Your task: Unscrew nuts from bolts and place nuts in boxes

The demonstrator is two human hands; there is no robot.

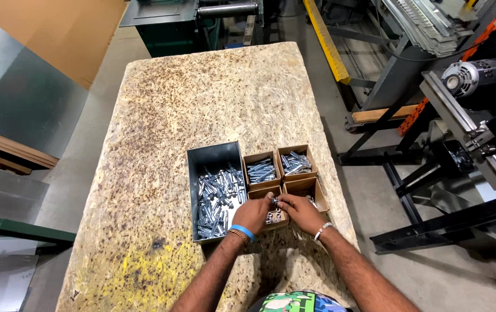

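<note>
Our left hand (253,214) and right hand (301,212) meet fingertip to fingertip, pinching a small bolt (275,201) above the near-left cardboard box (274,218). Left of the left hand lies the metal tray of bolts (218,196). Risk: the tiny part could slip and drop into a neighbouring box.

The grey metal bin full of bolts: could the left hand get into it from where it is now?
Probably yes. The grey metal bin is open-topped and lies right beside the left hand, with nothing covering it, though that hand is busy with a small part.
</note>
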